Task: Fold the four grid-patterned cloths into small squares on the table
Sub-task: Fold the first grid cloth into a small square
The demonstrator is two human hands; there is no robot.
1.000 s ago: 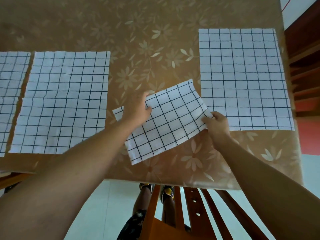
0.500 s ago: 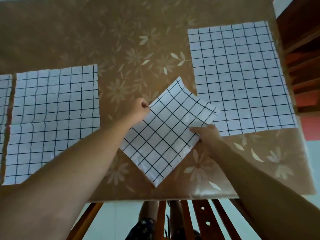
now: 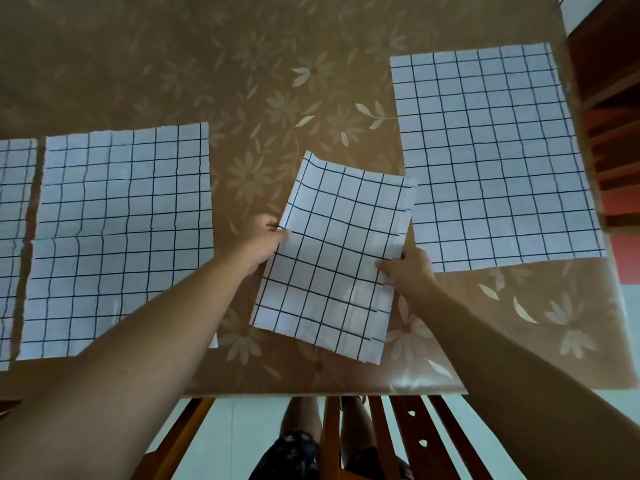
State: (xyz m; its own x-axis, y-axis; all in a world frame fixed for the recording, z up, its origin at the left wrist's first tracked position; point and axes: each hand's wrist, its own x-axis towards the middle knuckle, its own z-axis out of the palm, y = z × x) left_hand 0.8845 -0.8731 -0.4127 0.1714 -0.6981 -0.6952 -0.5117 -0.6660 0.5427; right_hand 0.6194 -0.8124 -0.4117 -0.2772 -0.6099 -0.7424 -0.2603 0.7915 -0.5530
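Cloth, the folded cloth (image 3: 332, 258) between two flat cloths on the table (image 3: 242, 81), looks light and limp, pinched closed at side edges by left hand (image 3: 265, 239) and right hand (image 3: 408, 271).

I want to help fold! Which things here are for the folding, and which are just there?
For the folding:
- folded cloth, held by left hand and right hand
- left cloth
- right cloth
- edge cloth

Just there:
- flowered tablecloth
- wooden chair
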